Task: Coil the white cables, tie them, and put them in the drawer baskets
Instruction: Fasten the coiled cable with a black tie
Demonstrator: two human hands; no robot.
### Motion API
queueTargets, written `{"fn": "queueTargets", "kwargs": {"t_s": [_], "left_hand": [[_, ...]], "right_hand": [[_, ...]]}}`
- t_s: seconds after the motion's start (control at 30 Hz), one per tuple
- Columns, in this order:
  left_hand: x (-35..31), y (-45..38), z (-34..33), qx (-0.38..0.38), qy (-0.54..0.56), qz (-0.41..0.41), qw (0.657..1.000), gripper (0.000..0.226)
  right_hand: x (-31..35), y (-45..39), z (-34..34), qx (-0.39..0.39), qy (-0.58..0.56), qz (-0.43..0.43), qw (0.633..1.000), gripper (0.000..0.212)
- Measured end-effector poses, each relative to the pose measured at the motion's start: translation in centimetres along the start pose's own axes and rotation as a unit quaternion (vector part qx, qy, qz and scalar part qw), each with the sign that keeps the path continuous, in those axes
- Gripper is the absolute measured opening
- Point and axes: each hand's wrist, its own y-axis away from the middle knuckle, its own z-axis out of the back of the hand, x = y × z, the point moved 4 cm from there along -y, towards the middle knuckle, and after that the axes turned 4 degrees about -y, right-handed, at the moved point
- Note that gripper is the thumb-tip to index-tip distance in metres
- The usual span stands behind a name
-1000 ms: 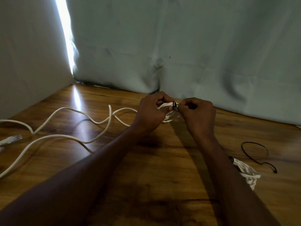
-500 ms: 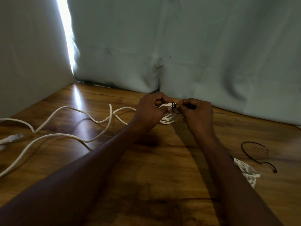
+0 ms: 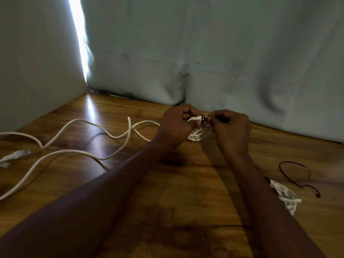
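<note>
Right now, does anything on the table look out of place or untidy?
Yes. One white cable still sprawls uncoiled across the left of the wooden table, and a spare black tie lies loose at the right. The hands are tying a coil.

A small white cable coil (image 3: pixel 197 134) sat bunched just above the wooden floor (image 3: pixel 186 183), a black tie (image 3: pixel 203 121) looped round its top. Its loose length (image 3: pixel 74 151) snaked away left in open curves. A second tied coil (image 3: pixel 284 194) lay flat at right, near a spare black tie (image 3: pixel 297 175).
</note>
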Motion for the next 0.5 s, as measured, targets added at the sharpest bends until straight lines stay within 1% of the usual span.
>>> {"fn": "queueTargets", "kwargs": {"t_s": [0.07, 0.13, 0.3, 0.4, 0.5], "left_hand": [[-0.01, 0.06, -0.04, -0.002, -0.011, -0.005, 1.000, 0.020], [-0.09, 0.17, -0.02, -0.002, -0.024, -0.012, 1.000, 0.019], [-0.10, 0.19, 0.11, -0.007, -0.034, -0.012, 0.999, 0.019], [0.00, 0.15, 0.05, -0.005, -0.034, -0.004, 0.999, 0.018], [-0.01, 0.18, 0.01, -0.004, -0.020, 0.007, 1.000, 0.020]], "right_hand": [[0.41, 0.22, -0.05, 0.008, 0.026, 0.031, 0.999, 0.010], [0.43, 0.31, -0.12, 0.016, 0.029, 0.045, 0.998, 0.011], [-0.27, -0.17, -0.26, 0.052, -0.018, 0.002, 0.998, 0.019], [-0.12, -0.16, -0.33, 0.039, -0.020, 0.021, 0.999, 0.031], [-0.09, -0.06, -0.06, 0.023, -0.034, 0.032, 0.999, 0.033]]}}
